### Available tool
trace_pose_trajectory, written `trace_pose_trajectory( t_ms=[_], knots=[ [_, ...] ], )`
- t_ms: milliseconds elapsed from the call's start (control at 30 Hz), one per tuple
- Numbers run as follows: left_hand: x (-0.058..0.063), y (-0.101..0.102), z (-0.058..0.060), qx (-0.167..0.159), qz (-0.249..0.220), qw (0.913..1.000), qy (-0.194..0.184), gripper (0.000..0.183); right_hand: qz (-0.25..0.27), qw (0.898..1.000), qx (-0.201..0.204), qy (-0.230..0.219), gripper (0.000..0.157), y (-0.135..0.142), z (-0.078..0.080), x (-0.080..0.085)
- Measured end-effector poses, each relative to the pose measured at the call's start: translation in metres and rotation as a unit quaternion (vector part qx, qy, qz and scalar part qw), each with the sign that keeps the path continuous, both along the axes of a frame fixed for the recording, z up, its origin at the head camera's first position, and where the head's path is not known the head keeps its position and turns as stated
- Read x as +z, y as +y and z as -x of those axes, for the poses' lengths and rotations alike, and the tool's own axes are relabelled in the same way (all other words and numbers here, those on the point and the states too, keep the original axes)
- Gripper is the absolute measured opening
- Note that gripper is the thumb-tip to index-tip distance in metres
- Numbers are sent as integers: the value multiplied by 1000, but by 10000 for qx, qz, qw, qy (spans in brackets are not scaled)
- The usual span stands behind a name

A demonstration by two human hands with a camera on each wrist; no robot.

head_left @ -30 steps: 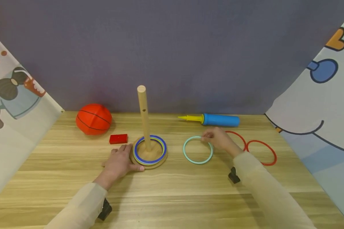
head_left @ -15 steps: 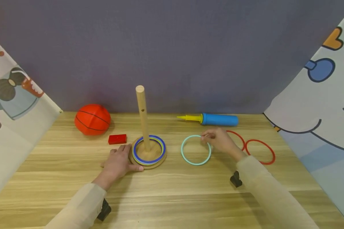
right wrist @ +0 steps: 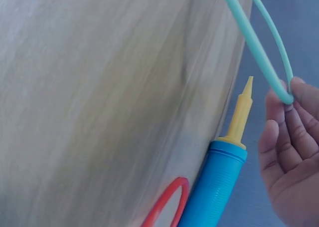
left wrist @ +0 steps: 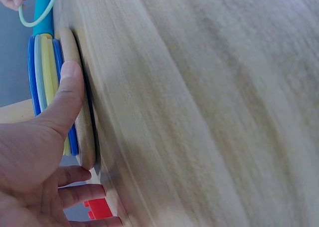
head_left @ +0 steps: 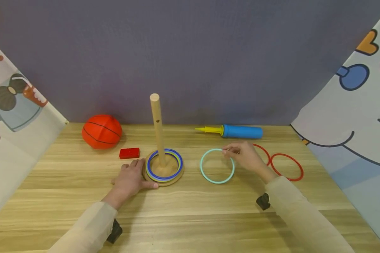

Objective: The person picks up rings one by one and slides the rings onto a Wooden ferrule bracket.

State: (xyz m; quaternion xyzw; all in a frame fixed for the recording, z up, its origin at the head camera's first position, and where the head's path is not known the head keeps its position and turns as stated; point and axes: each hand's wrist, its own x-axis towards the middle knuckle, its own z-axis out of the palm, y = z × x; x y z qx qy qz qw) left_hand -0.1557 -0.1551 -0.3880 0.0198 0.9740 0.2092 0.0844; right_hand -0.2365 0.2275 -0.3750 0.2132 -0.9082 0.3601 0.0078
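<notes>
My left hand (head_left: 128, 180) holds the edge of a round wooden base (head_left: 173, 181), thumb at its front and fingers along its left side. From that base rises an upright wooden peg (head_left: 158, 130). Several rings lie stacked around the peg, with a blue ring (head_left: 181, 160) on top; yellow and light blue ones (left wrist: 44, 70) show under it in the left wrist view. To the right, my right hand (head_left: 245, 156) pinches a mint green ring (head_left: 202, 172) at its upper right rim between thumb and fingers. In the right wrist view this ring (right wrist: 256, 50) is above the tabletop.
Two red rings (head_left: 301, 168) lie at the right, one partly hidden behind my right hand. A blue pump (head_left: 243, 131) with a yellow nozzle lies at the back. An orange-red ball (head_left: 102, 131) and a red block (head_left: 129, 153) sit at the left. A grey wall (head_left: 190, 63) stands behind.
The mint green ring has tilted up slightly in my right hand, and the right wrist has shifted a little to the right and nearer. My left hand stays on the base.
</notes>
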Motion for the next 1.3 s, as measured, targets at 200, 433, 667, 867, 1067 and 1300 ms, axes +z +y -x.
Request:
trace_pose_trajectory(
  t_ms=[200,433,667,867,1067,1300],
  knots=[
    [1,0,0,62,12,9999,-103,114,-3,10000,42,85,21,-4,-8,10],
    [2,0,0,84,14,9998,-157,114,-26,9990,290,326,20,-21,-18,32],
    [2,0,0,56,32,9999,-140,114,56,9931,491,1066,16,-39,-25,58],
    [1,1,1,19,30,10000,-53,115,378,9873,566,1433,16,-53,-31,86],
    [0,-1,1,50,36,9999,-86,115,888,9763,690,1850,13,-73,-28,115],
    [-2,-1,1,33,58,9999,-78,115,1436,9605,959,2182,14,-94,-21,144]
  ],
)
